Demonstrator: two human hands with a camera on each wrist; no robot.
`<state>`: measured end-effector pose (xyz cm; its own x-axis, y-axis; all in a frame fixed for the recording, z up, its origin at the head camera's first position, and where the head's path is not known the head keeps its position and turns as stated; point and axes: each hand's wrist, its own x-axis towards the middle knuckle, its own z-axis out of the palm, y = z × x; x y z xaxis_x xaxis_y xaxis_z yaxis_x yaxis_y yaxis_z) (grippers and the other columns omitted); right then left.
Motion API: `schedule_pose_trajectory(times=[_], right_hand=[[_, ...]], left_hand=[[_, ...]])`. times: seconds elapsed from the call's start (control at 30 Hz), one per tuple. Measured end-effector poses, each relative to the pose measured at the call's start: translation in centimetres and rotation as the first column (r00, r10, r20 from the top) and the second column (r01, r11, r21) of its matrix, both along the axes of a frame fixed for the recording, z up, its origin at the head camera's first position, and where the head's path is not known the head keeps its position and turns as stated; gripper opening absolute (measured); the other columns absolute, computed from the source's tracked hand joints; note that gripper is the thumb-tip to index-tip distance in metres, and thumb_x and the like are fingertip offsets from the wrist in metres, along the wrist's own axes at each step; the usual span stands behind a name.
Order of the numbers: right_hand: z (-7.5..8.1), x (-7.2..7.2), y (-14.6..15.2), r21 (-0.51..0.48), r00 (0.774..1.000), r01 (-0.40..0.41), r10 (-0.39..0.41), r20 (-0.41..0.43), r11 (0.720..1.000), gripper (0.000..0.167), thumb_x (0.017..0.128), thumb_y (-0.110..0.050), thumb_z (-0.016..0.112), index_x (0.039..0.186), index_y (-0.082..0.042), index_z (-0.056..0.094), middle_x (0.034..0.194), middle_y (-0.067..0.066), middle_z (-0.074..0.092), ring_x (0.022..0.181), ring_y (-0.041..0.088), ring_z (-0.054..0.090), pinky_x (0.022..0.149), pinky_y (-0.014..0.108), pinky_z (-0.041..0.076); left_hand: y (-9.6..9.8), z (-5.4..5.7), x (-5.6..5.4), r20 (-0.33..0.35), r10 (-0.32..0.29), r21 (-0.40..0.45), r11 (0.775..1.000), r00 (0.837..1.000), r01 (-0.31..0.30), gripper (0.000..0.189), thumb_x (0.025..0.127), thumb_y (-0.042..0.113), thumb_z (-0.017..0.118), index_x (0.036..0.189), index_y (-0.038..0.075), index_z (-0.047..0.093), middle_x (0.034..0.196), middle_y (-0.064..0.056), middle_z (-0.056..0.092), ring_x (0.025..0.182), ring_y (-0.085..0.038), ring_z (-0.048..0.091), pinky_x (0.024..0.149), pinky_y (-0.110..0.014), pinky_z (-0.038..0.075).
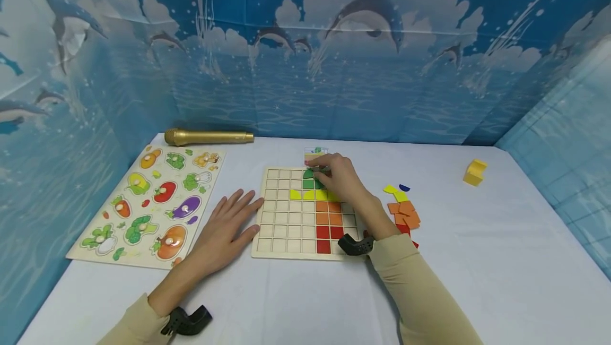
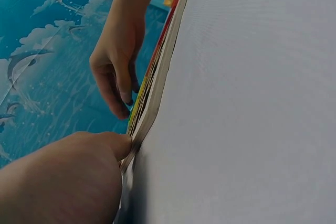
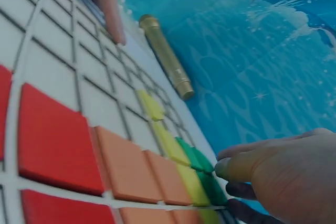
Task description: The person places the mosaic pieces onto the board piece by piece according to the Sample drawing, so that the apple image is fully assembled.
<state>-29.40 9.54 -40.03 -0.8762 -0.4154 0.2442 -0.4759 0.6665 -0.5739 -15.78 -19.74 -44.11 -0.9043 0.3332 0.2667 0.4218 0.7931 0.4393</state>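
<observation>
A wooden grid board [image 1: 277, 231] lies on the white table, with red, orange, yellow and green tiles in some cells. My left hand [image 1: 226, 231] rests at its left side, fingers spread, thumb at the board's edge. In the left wrist view that thumb [image 2: 119, 142] touches the rim. My right hand [image 1: 340, 178] reaches over the top of the board, its bent fingertips at the green tiles [image 1: 308, 183]. The right wrist view shows its fingers beside the green tiles [image 3: 202, 159]; whether they pinch one is hidden. A small pattern card [image 1: 312, 155] lies just beyond the board.
Loose yellow, orange, red and blue pieces [image 1: 406, 209] lie right of the board. A vegetable puzzle board [image 1: 159, 212] is at the left, with a gold microphone [image 1: 210, 137] behind it. A yellow block [image 1: 474, 172] stands far right. A dolphin-print curtain [image 1: 286, 95] hangs behind the table.
</observation>
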Motion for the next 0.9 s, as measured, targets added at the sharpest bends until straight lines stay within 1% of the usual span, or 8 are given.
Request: schedule_pose_trajectory(times=[0.07, 0.13, 0.3, 0.47, 0.67, 0.83, 0.9], right_hand=[[-0.2, 0.0, 0.0, 0.034, 1.000, -0.028, 0.028, -0.002, 0.999, 0.026, 0.101, -0.006, 0.070, 0.125, -0.006, 0.078, 0.129, 0.013, 0.075, 0.118, 0.034, 0.064, 0.104, 0.051, 0.053], [-0.2, 0.2, -0.1, 0.050, 1.000, -0.026, 0.027, -0.009, 0.998, 0.023, 0.100, -0.005, 0.070, 0.121, -0.006, 0.079, 0.126, 0.013, 0.076, 0.119, 0.035, 0.063, 0.107, 0.052, 0.051], [0.0, 0.5, -0.3, 0.055, 0.999, -0.006, 0.007, -0.035, 0.998, 0.016, 0.099, -0.005, 0.072, 0.112, -0.005, 0.082, 0.119, 0.012, 0.078, 0.110, 0.033, 0.064, 0.101, 0.049, 0.053], [0.5, 0.7, 0.1, 0.050, 1.000, 0.002, -0.001, -0.027, 0.999, 0.018, 0.100, -0.007, 0.071, 0.115, -0.005, 0.081, 0.119, 0.013, 0.078, 0.110, 0.033, 0.064, 0.097, 0.048, 0.056], [1.3, 1.0, 2.5, 0.019, 0.999, 0.035, -0.036, 0.031, 0.999, 0.021, 0.102, -0.010, 0.068, 0.118, -0.004, 0.080, 0.122, 0.016, 0.075, 0.111, 0.034, 0.069, 0.096, 0.049, 0.061], [1.6, 1.2, 5.6, 0.046, 0.992, 0.087, -0.091, 0.085, 0.995, 0.022, 0.102, -0.012, 0.068, 0.120, -0.005, 0.078, 0.123, 0.016, 0.074, 0.109, 0.034, 0.070, 0.096, 0.050, 0.061], [1.8, 1.3, 7.1, 0.064, 0.990, 0.106, -0.111, 0.091, 0.992, 0.022, 0.102, -0.012, 0.068, 0.121, -0.005, 0.078, 0.121, 0.016, 0.075, 0.108, 0.034, 0.070, 0.096, 0.051, 0.060]], left_hand=[[0.0, 0.0, 0.0, 0.006, -0.002, -0.002, 1.000, 1.000, 0.002, 0.059, 0.104, 0.033, 0.065, 0.158, 0.016, 0.050, 0.169, -0.012, 0.039, 0.161, -0.039, 0.024, 0.130, -0.063, 0.015], [-0.1, -0.1, -0.1, 0.013, -0.004, -0.006, 1.000, 1.000, 0.004, 0.059, 0.104, 0.033, 0.064, 0.159, 0.017, 0.049, 0.169, -0.011, 0.039, 0.161, -0.038, 0.023, 0.130, -0.063, 0.014], [-0.1, -0.1, -0.1, 0.031, -0.001, -0.007, 1.000, 1.000, 0.001, 0.060, 0.104, 0.034, 0.063, 0.159, 0.017, 0.048, 0.170, -0.010, 0.037, 0.162, -0.037, 0.022, 0.131, -0.061, 0.012], [0.0, -0.2, -0.1, 0.042, 0.002, -0.012, 1.000, 0.999, -0.002, 0.060, 0.104, 0.035, 0.063, 0.159, 0.017, 0.048, 0.171, -0.010, 0.037, 0.162, -0.037, 0.021, 0.131, -0.061, 0.011], [0.1, -0.2, -0.1, 0.046, 0.004, -0.028, 1.000, 0.999, -0.003, 0.061, 0.105, 0.036, 0.063, 0.160, 0.017, 0.048, 0.171, -0.010, 0.036, 0.162, -0.037, 0.020, 0.131, -0.061, 0.011], [0.0, 0.0, 0.0, 0.042, 0.006, -0.036, 0.999, 0.999, -0.005, 0.061, 0.104, 0.036, 0.063, 0.160, 0.017, 0.047, 0.171, -0.010, 0.035, 0.162, -0.037, 0.020, 0.131, -0.061, 0.012], [-0.1, -0.1, 0.0, 0.043, 0.005, -0.034, 0.999, 0.999, -0.003, 0.061, 0.104, 0.036, 0.063, 0.160, 0.017, 0.047, 0.171, -0.010, 0.035, 0.162, -0.037, 0.020, 0.131, -0.061, 0.011]])
